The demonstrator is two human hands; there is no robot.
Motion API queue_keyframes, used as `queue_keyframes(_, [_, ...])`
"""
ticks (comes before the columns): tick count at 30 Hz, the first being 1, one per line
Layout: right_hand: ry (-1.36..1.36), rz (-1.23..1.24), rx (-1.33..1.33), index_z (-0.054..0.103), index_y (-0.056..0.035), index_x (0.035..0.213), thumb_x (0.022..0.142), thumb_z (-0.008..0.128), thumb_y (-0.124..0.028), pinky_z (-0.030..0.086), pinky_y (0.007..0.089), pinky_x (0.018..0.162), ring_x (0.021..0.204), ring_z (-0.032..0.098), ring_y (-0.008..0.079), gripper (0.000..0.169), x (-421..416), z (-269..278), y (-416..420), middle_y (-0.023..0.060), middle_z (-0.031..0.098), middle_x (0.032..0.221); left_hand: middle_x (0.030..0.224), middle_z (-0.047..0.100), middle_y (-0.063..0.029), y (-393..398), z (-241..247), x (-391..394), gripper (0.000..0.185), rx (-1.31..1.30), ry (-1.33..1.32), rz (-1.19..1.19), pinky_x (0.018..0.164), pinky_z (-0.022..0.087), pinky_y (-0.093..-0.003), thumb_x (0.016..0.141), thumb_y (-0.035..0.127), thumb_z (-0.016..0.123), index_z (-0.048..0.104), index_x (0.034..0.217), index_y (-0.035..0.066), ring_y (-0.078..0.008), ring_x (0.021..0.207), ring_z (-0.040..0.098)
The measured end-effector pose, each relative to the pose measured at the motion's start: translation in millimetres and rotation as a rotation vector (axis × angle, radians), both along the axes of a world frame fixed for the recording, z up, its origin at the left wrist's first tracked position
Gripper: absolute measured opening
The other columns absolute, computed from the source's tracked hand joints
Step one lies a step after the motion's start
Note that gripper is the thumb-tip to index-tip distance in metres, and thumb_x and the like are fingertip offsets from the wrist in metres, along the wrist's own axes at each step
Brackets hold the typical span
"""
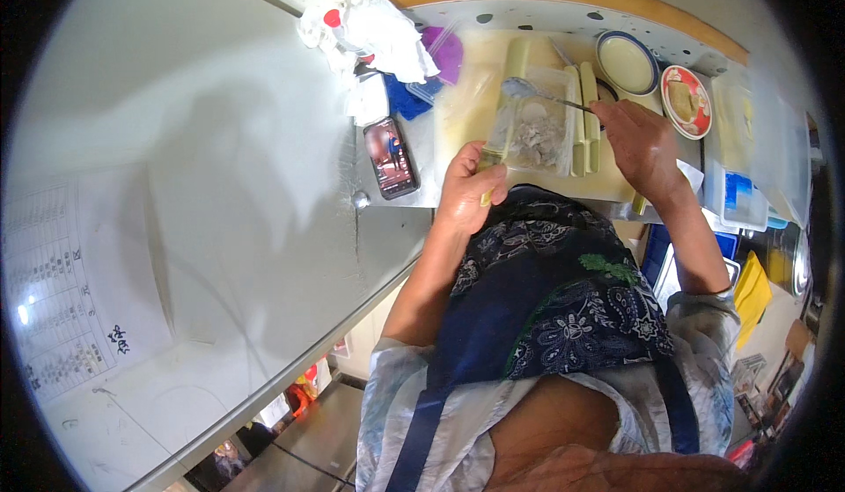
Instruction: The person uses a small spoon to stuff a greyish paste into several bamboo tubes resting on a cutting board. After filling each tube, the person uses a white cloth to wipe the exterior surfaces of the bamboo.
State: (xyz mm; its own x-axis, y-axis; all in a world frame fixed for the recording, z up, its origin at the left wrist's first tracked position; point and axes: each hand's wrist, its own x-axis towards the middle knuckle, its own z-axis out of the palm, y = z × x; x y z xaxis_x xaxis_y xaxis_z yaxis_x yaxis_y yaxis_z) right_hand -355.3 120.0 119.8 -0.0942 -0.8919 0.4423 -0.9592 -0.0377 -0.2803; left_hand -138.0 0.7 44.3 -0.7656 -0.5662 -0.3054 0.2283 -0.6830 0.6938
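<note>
My left hand is closed round the near end of a long pale green trough-shaped piece, whose material I cannot tell. In my right hand is the handle of a metal spoon; greyish paste coats its bowl, which is over the left part of a clear plastic container. Greyish-white, lumpy paste fills part of that container. Two more pale green trough-shaped pieces lie side by side just right of it, on a yellowish cutting board.
A smartphone with a lit screen lies left of the board. Crumpled white plastic is behind it. A blue-rimmed plate and a red-patterned dish holding a brown block stand at the right, near plastic tubs.
</note>
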Motion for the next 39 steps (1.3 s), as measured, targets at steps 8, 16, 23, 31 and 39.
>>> queue_keyframes(8, [0.046, 0.02, 0.041, 0.06, -0.0015, 0.092, 0.066, 0.057, 0.003, 0.046, 0.0347, 0.053, 0.062, 0.057, 0.0264, 0.026, 0, -12, 9, 0.0101, 0.056, 0.071, 0.067, 0.049, -0.0041, -5, -5, 2, 0.026, 0.113, 0.058, -0.014, 0.043, 0.033, -0.024, 0.078, -0.003, 0.055, 0.05, 0.103, 0.004, -0.0113, 0.048, 0.041])
queue_keyframes(16, [0.042, 0.149, 0.053, 0.06, -0.0017, 0.093, 0.066, 0.057, 0.001, 0.046, 0.0351, 0.054, 0.062, 0.056, 0.0263, 0.028, 17, -15, 9, 0.0095, 0.055, 0.07, 0.073, 0.052, -0.0041, 1, 1, -1, 0.029, -0.101, -0.073, 0.041, 0.045, 0.036, -0.023, 0.075, -0.006, 0.054, 0.049, 0.103, 0.001, -0.0101, 0.053, 0.044])
queue_keyframes(23, [0.088, -0.052, -0.04, 0.06, -0.0024, 0.095, 0.068, 0.057, 0.001, 0.047, 0.0357, 0.055, 0.064, 0.057, 0.028, 0.028, -1, -8, 2, 0.011, 0.056, 0.072, 0.086, 0.054, -0.0052, 4, -5, -3, 0.032, -0.325, -0.227, 0.054, 0.051, 0.042, -0.0213, 0.073, -0.009, 0.057, 0.044, 0.102, 0.0, -0.0085, 0.061, 0.049])
queue_keyframes(31, [0.01, -0.067, 0.115, 0.059, -0.0026, 0.095, 0.073, 0.051, 0.0, 0.047, 0.0366, 0.06, 0.07, 0.058, 0.0279, 0.024, -3, -28, 15, 0.0108, 0.057, 0.076, 0.081, 0.055, -0.0063, 10, -32, -3, 0.032, -0.256, -0.259, 0.21, 0.06, 0.045, -0.0263, 0.074, -0.006, 0.058, 0.045, 0.103, 0.0, -0.0131, 0.066, 0.052])
queue_keyframes(39, [0.139, -0.084, 0.542, 0.059, -0.0051, 0.086, 0.071, 0.054, -0.006, 0.049, 0.0364, 0.062, 0.075, 0.059, 0.0264, 0.016, 25, -61, 20, 0.0092, 0.057, 0.077, 0.083, 0.055, -0.0061, 9, -61, 2, 0.033, -0.122, -0.262, 0.207, 0.066, 0.048, -0.0278, 0.075, -0.004, 0.06, 0.044, 0.104, 0.003, -0.015, 0.069, 0.055])
